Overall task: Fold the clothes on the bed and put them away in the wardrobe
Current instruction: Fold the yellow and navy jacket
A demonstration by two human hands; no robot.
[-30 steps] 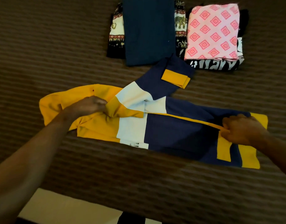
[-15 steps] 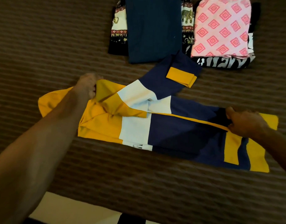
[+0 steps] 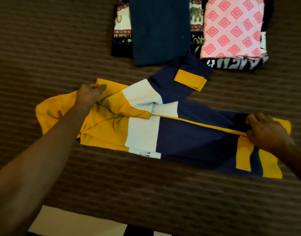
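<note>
A yellow, white and navy jacket (image 3: 188, 138) lies spread sideways across the brown striped bed (image 3: 44, 40). Its upper sleeve, with a yellow cuff (image 3: 190, 80), is folded over toward the far side. My left hand (image 3: 90, 95) pinches the yellow fabric at the shoulder, near the hood. My right hand (image 3: 267, 132) grips the hem end beside the yellow zip strip, fingers curled on the cloth.
Folded clothes lie at the far side of the bed: a dark blue piece (image 3: 160, 29) on an elephant-print cloth (image 3: 121, 29), and a pink diamond-patterned piece (image 3: 233, 28) on a black-and-white garment (image 3: 231, 64). The bed's near edge and pale floor (image 3: 69, 223) show below.
My left hand has moved away from me, from the middle of the yellow shoulder to its far edge, drawing the fabric with it. My right hand has stayed on the hem.
</note>
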